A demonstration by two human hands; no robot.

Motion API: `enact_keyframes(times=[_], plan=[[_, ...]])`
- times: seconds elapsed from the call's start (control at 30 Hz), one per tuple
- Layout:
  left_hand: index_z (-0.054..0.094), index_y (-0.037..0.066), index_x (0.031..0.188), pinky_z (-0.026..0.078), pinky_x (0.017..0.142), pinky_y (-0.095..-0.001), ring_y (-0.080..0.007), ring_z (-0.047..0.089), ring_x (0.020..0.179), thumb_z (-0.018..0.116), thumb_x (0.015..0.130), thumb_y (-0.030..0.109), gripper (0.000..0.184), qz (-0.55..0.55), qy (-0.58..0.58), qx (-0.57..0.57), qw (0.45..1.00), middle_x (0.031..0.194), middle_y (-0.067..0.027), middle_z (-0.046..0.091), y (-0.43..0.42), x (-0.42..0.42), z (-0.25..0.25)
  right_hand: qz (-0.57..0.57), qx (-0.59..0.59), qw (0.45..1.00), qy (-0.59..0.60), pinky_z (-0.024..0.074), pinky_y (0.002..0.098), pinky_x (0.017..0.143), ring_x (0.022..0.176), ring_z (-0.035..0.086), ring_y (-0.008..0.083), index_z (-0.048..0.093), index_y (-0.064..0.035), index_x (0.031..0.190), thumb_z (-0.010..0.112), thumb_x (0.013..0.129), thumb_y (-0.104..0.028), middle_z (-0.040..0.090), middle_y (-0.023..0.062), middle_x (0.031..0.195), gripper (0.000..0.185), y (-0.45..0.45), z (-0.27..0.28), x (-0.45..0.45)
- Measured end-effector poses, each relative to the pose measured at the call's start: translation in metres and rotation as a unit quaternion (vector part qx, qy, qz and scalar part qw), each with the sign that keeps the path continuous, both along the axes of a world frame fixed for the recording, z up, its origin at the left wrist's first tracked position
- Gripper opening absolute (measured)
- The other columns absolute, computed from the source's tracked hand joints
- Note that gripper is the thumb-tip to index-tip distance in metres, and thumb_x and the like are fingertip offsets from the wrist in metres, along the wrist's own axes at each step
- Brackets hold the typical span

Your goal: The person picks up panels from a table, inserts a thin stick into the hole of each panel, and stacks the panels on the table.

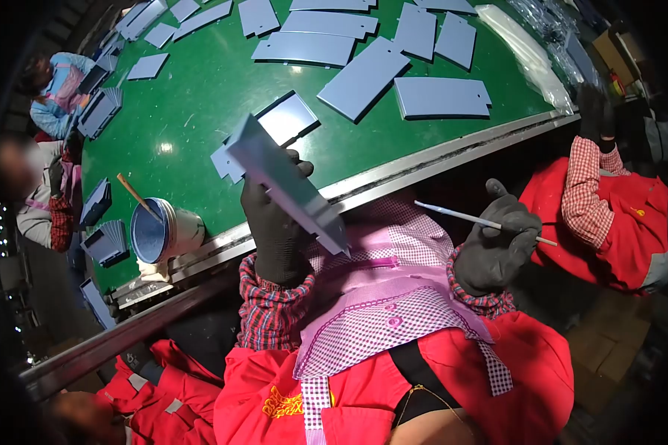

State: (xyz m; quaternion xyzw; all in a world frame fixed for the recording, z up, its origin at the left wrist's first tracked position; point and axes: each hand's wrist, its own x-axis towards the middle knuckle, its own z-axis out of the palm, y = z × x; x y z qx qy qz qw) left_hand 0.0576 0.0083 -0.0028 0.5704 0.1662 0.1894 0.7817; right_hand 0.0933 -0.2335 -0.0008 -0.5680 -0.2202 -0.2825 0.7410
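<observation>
Step in hand, as judged: touch-up or coating of a blue-grey panel [293,194], held up over the near edge of the green worktop [200,96], tool apart from it. Left hand [274,233]: gloved fingers wrapped closed around the panel. Right hand [497,252]: gloved fingers pinched nearly shut on a slim brush-like tool [464,216], held off the near edge of the worktop, pale tip pointing towards the panel. Applying the tip would call for a steady panel, the chosen face turned to the tool and light pressure. Panel: long, narrow, tilted, upper end away from the wearer; smooth broad face, raised side wall, small projections along one edge. Cannot tell whether any surface is wet.
</observation>
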Motion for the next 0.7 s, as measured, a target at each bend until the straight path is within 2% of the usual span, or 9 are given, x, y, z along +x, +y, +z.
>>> enact_keyframes(times=[0.07,0.2,0.27,0.3,0.37,0.4,0.5,0.57,0.7], plan=[[0.055,-0.002,0.101,0.049,0.062,-0.0237,-0.0144,0.060,0.076,0.051,0.084,0.002,0.018,0.024,0.036,0.011,0.999,0.092,-0.0099,0.061,-0.002,0.001,0.006,-0.004,0.015,1.000,0.002,0.0374,0.0479,0.091,0.054,0.039,0.0132,0.048,-0.0058,0.085,0.031,0.093,-0.029,0.042,0.0035,0.059,0.029,-0.003,-0.002,0.001],[0.055,-0.001,0.100,0.050,0.060,-0.0232,-0.0143,0.060,0.076,0.051,0.084,0.003,0.017,-0.016,0.067,-0.010,0.998,0.091,-0.0099,0.061,0.000,-0.002,0.009,-0.026,0.038,0.999,-0.010,0.0374,0.0487,0.091,0.058,0.037,0.0138,0.047,-0.0061,0.085,0.032,0.093,-0.029,0.040,0.0033,0.059,0.029,-0.007,-0.003,-0.003],[0.053,0.000,0.099,0.045,0.051,-0.0178,-0.0054,0.050,0.056,0.046,0.090,0.006,0.013,-0.028,0.099,-0.058,0.993,0.074,-0.0045,0.056,-0.007,-0.004,0.022,-0.028,0.035,0.999,-0.017,0.0374,0.0487,0.091,0.059,0.037,0.0140,0.046,-0.0063,0.085,0.031,0.093,-0.029,0.039,0.0035,0.058,0.028,-0.009,-0.004,-0.006],[0.053,0.000,0.099,0.045,0.051,-0.0178,-0.0054,0.050,0.056,0.046,0.090,0.006,0.013,-0.028,0.100,-0.058,0.993,0.074,-0.0045,0.056,-0.004,-0.005,0.018,-0.030,0.032,0.999,-0.022,0.0374,0.0488,0.091,0.060,0.037,0.0143,0.046,-0.0065,0.085,0.031,0.093,-0.029,0.039,0.0036,0.058,0.028,-0.010,-0.004,-0.006],[0.054,0.000,0.096,0.043,0.048,-0.0187,-0.0063,0.050,0.055,0.047,0.091,0.009,0.013,-0.036,0.106,0.055,0.992,0.072,-0.0040,0.055,0.006,-0.005,0.009,-0.043,0.047,0.998,-0.026,0.0404,0.0493,0.086,0.057,0.039,0.0152,0.046,-0.0055,0.082,0.033,0.092,-0.028,0.040,0.0046,0.059,0.028,-0.008,-0.004,-0.006],[0.054,0.000,0.096,0.043,0.048,-0.0187,-0.0063,0.050,0.055,0.047,0.091,0.009,0.013,-0.035,0.109,0.055,0.992,0.072,-0.0040,0.055,0.005,-0.004,0.009,-0.055,0.062,0.996,-0.030,0.0435,0.0497,0.082,0.055,0.042,0.0161,0.046,-0.0046,0.079,0.034,0.091,-0.026,0.041,0.0056,0.060,0.027,-0.007,-0.003,-0.005],[0.054,0.000,0.094,0.042,0.048,-0.0198,-0.0071,0.049,0.055,0.048,0.091,0.014,0.016,0.007,0.134,0.117,0.984,0.072,-0.0042,0.055,0.003,-0.004,0.013,-0.049,0.057,0.996,-0.037,0.0433,0.0496,0.082,0.054,0.042,0.0156,0.046,-0.0046,0.080,0.035,0.091,-0.027,0.041,0.0057,0.060,0.027,-0.006,-0.003,-0.006],[0.053,0.001,0.092,0.042,0.049,-0.0211,-0.0077,0.050,0.057,0.048,0.092,0.018,0.018,0.010,0.155,0.000,0.988,0.070,-0.0030,0.053,-0.003,-0.006,0.024,-0.033,0.044,0.998,-0.032,0.0409,0.0497,0.085,0.057,0.039,0.0151,0.047,-0.0059,0.083,0.035,0.090,-0.028,0.039,0.0043,0.059,0.026,-0.008,-0.004,-0.008],[0.053,0.001,0.090,0.043,0.050,-0.0213,-0.0076,0.049,0.059,0.046,0.091,0.019,0.019,-0.021,0.161,-0.062,0.985,0.068,-0.0018,0.050,-0.006,-0.009,0.030,-0.024,0.034,0.999,-0.030,0.0390,0.0499,0.087,0.059,0.036,0.0143,0.048,-0.0075,0.086,0.035,0.089,-0.030,0.036,0.0028,0.056,0.026,-0.012,-0.006,-0.008]])
